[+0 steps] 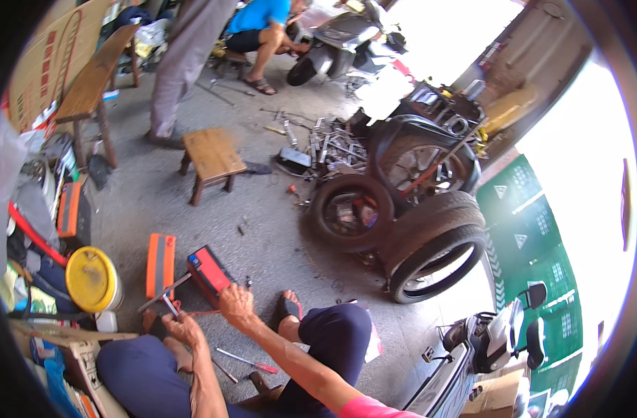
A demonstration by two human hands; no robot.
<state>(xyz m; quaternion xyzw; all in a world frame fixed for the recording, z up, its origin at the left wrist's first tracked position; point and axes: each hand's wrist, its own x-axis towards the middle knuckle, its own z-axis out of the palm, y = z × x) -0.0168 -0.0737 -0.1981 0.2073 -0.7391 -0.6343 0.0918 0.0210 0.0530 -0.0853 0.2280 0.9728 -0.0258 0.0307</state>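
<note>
My left hand [186, 329] is closed around a slim silver metal tool [170, 304], its exact kind too small to tell. A thin bar [166, 290] slants just beyond it. My right hand [237, 306] has its fingers curled at the near end of a red and black box-shaped unit [210, 272], possibly a battery. What those fingers grip is hidden. Between my hands runs a thin red cord [196, 312]. Left of the red and black unit lies an orange case [161, 266] with a grey stripe. On the floor below my right forearm is a red-handled screwdriver [247, 361].
At left stands a yellow-lidded bucket [94, 279]. A wooden stool [212, 155] is ahead; loose tires [437, 261] and a heap of tools [336, 148] lie right. Farther off, one person [259, 31] crouches by a scooter [343, 42], and another's leg [182, 70] stands nearer.
</note>
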